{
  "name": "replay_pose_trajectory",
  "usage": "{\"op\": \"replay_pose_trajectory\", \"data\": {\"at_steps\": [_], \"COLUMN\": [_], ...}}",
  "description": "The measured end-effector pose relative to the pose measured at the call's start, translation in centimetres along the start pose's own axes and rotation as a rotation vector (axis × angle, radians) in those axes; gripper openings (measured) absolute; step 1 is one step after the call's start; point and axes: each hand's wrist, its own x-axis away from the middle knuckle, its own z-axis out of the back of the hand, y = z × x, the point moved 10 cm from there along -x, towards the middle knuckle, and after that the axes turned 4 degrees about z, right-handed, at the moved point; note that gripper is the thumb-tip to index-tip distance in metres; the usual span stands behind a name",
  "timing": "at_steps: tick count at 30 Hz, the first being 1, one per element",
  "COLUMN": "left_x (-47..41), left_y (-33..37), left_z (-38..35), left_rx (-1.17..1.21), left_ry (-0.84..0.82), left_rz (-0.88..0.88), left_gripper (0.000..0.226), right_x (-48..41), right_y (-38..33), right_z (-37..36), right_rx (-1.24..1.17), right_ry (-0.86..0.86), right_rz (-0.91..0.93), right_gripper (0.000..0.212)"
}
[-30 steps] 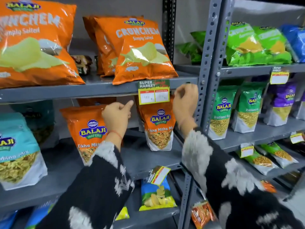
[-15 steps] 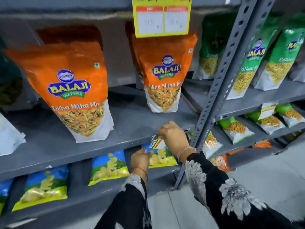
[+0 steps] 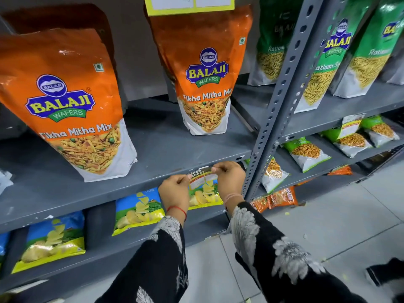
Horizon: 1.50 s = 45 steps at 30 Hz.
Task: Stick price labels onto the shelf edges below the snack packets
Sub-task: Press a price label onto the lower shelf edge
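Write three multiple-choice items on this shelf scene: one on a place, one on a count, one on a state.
1. Where is the price label held?
A. at the front edge of the shelf under the orange packets
B. on the floor
C. on top of a green packet

2. How many orange packets stand on that shelf?
A. five
B. two
C. none

3. How is the label held?
A. lying loose on the shelf
B. by one hand
C. pinched at both ends, one hand each

Answers:
1 A, the label sits against the grey edge below the right orange packet.
2 B, the left orange packet and the right one.
3 C, the left hand and right hand each grip an end.
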Motion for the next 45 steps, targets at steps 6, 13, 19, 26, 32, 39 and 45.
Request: {"op": "replay_pose_trajectory", "data": {"at_steps": [6,13,19,26,32,39,45], "left_x": [-0.5,-1.1,-1.0,-2.8,-4.0,-11.0,-14.7], "left_y": [-0.1,1.1,-3.4,-13.9,-22.9,-30.9,-30.6], "left_z": [0.8,4.2,17.5,36.6,51.4,56.3,56.7], "left_rx": [-0.095,-0.345,-0.194,-0.128,0.085,0.34,0.571], "left_ry": [0.047,-0.011,0.198,0.496,0.785,0.452,0.403], "left_rz": [0.048,-0.07,-0.153,0.044,0.334,0.559,0.502], "left_gripper": [0.029,0.048,0.023,0.019,0.022,0.026,0.036], "right_x": [-0.5,-0.1,7.9,20.5,33.0,41.4,43.6], "right_y": [-0.3,-2.5,-10.1,-17.9,-23.4,-26.8,-27.3], "right_z": [0.8,3.8,-5.3,-21.2,-35.6,-49.6,-55.3], "right_rx": [-0.047,0.383,0.664,0.579,0.381,0.393,0.592], "right_ry": [0.099,0.134,-0.031,-0.408,-0.786,-1.027,-0.988], "right_rz": [-0.007,0.05,0.731,1.044,1.153,1.047,1.007], "right_gripper": [0.037,0.032,0.043,0.049,0.03,0.029,0.028]}}
